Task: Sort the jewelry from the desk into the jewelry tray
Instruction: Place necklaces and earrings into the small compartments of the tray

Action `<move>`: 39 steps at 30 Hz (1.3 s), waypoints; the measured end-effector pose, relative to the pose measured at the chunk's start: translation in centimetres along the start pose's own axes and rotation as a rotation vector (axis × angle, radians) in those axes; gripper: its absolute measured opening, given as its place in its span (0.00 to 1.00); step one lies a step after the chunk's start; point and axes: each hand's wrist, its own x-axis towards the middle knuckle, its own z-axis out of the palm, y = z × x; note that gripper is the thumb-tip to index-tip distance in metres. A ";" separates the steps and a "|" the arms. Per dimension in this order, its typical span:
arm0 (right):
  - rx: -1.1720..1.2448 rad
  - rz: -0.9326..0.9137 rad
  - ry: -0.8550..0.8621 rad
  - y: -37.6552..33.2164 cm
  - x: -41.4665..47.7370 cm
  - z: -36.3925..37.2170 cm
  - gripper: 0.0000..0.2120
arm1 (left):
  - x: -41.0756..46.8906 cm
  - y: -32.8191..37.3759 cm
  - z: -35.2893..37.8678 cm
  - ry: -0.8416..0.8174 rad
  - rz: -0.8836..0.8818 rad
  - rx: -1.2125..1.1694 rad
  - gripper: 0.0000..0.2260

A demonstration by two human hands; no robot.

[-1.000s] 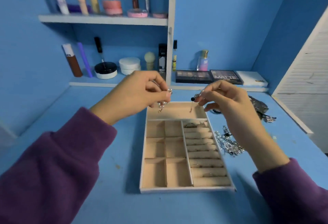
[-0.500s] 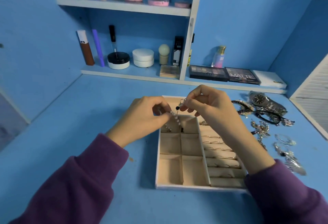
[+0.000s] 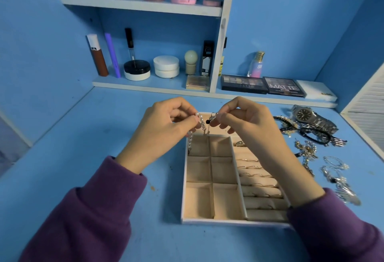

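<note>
Head view shows two hands raised together over the far end of one jewelry tray (image 3: 218,221), which lies on the blue desk (image 3: 99,141) a little right of its middle; the left hand (image 3: 164,125) pinches one pearl strand (image 3: 200,119) between thumb and forefinger, other fingers curled in; the right hand (image 3: 247,125) pinches the strand's clasp end, just beside one black bead (image 3: 207,121), with its fingertips pressed together; the strand hangs from the left hand down to the tray's far-left square pocket, and a short chain tail dangles between the hands.

The tray has six square pockets in two columns of three, all bare but for that hanging end; one long pocket runs across its far end; ring rolls fill its right side, holding several thin rings, though the right forearm hides part of them, so I cannot count them.

Loose jewelry lies between the tray and the desk's right edge: one silver watch (image 3: 307,116) toward the far right corner, dark bead bracelets (image 3: 313,136) touching it, one gold chain (image 3: 307,150), and a silver tangle (image 3: 338,180) nearer the front; two eyeshadow palettes (image 3: 264,85) sit along the back edge.
</note>
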 end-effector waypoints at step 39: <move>-0.190 0.028 0.120 6.4 -1.4 -11.8 0.05 | 0.9 4.9 8.9 -0.493 0.315 0.520 0.05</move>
